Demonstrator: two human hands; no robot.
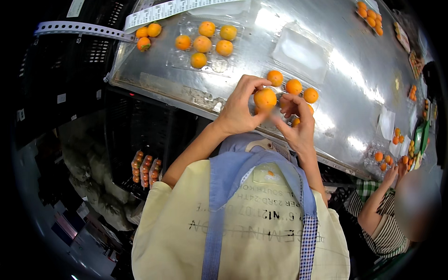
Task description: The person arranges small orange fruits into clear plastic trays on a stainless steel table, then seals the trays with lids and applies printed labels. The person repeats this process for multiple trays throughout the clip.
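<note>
My left hand (239, 109) grips an orange fruit (265, 98), likely a persimmon, between fingers and thumb above the near edge of the metal table. Close on its right is my right hand (300, 124), fingers curled and apart from the thumb, with nothing clearly in it. A blurred patch hides the spot where the thumbs come close. Beneath and beyond both hands, a clear plastic tray holds several fruits (293, 86), some partly covered by my right hand. Its clear lid (301, 49) extends away from me.
Another clear clamshell with several fruits (202, 44) lies left, near three loose fruits (143, 44) and a strip of printed labels (154, 18). Black crates (140, 119) stand below the table edge, holding packed fruit (145, 169). A co-worker (381, 217) handles fruit at right.
</note>
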